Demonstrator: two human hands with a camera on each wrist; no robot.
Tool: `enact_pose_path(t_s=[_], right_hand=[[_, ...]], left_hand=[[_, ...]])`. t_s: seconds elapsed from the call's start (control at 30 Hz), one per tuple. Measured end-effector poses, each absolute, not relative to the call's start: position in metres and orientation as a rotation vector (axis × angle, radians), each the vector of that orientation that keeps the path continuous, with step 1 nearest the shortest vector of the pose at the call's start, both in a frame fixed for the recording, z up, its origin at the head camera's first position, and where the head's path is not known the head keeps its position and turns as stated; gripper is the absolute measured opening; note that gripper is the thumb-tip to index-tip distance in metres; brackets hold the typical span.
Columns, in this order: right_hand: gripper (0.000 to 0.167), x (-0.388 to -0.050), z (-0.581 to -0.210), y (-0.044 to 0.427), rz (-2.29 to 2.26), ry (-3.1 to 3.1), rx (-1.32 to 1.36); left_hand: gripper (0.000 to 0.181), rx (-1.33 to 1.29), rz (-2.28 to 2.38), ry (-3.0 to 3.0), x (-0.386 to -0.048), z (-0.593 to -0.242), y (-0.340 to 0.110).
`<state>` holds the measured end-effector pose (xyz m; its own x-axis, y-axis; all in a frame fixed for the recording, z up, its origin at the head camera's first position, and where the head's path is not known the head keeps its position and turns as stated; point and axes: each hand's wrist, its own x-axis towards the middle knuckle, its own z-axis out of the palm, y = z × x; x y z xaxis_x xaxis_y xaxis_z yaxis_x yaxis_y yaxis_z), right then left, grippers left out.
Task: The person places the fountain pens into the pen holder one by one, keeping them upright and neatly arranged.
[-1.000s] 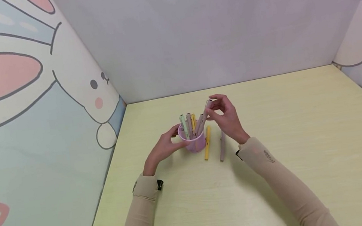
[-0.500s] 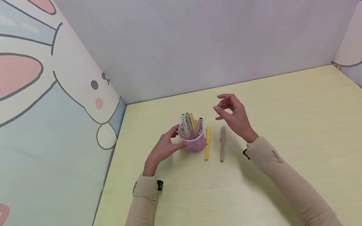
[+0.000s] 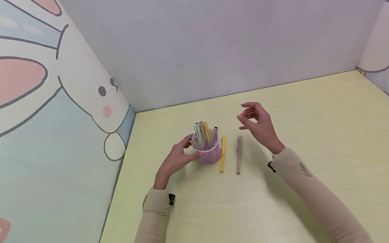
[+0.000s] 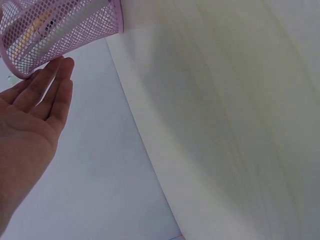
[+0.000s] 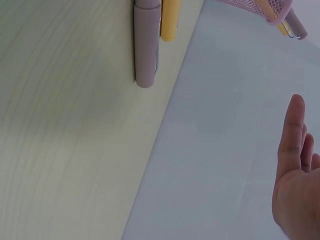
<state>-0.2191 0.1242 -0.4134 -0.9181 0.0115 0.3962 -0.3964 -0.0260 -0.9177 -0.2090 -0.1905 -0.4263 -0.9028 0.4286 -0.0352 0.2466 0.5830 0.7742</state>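
A pink mesh pen holder stands on the table with several pens in it: pale green, mauve and yellow. My left hand grips it near the rim, thumb on the near side and fingers at the far left. The left wrist view shows those fingers against the mesh. My right hand is raised in the air to the right, fingers loosely bent, holding nothing. Below it and to its left, a mauve pen and a yellow pen lie on the table.
The pale wood-grain table spreads out to the right and toward me. A grey wall rises behind it. At the left stands a wall with a rabbit picture, close to the table's edge.
My right hand has let go of a mauve pen, which now leans in the pen holder, and has moved away to the right. My left hand stays at the holder.
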Motion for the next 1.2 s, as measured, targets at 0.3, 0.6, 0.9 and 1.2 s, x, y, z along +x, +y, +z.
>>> enact_pose_path(t_s=[0.3,0.6,0.9,1.2], right_hand=[[0.042,-0.215,-0.419,0.135,2.007,-2.079,0.309],[0.050,-0.211,-0.424,0.144,2.016,-2.264,0.195],[0.057,-0.207,-0.439,0.156,2.067,-2.422,0.077],[0.055,-0.206,-0.444,0.156,2.077,-2.590,0.021]], left_hand=[[0.081,0.563,1.212,2.601,-0.209,-0.426,-0.191],[0.080,0.566,1.226,2.594,-0.208,-0.425,-0.191],[0.080,0.573,1.215,2.600,-0.208,-0.424,-0.190],[0.081,0.559,1.220,2.599,-0.209,-0.426,-0.191]])
